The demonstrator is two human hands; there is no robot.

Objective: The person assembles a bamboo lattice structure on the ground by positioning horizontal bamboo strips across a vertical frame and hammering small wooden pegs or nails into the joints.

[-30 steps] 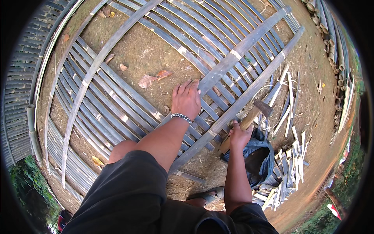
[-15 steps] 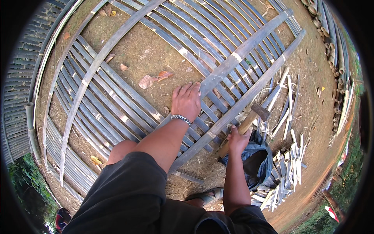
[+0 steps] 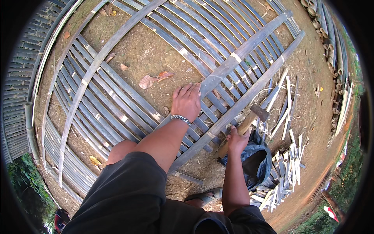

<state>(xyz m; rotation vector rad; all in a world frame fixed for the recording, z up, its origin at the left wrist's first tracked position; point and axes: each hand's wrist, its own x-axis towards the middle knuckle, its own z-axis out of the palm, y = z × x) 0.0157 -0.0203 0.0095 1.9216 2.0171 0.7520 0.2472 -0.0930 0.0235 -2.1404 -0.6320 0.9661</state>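
A hammer (image 3: pixel 249 124) with a wooden handle and dark head sits right of centre in the frame, gripped low on the handle by the person's right hand (image 3: pixel 237 141), fingers closed around it. The head points up and to the right, raised just above a long bamboo crosspiece (image 3: pixel 249 91) that runs diagonally from lower centre to upper right. The left hand (image 3: pixel 187 102), a metal bracelet (image 3: pixel 181 119) at its wrist, lies flat and spread, fingers apart, pressing on the bamboo lattice panel (image 3: pixel 117 105) near frame centre.

Over the last second little has shifted: the left hand stays planted in the same spot and the hammer is held at much the same height, so the panel is being steadied rather than moved.

Just below the right hand sits a black plastic bag (image 3: pixel 255 163), and to its right a loose heap of short pale bamboo strips (image 3: pixel 286 171). Bare earth with dry leaves (image 3: pixel 154 80) shows through the lattice in the upper middle. Open dirt lies at right; stacked bamboo poles (image 3: pixel 331 43) line the upper right edge.
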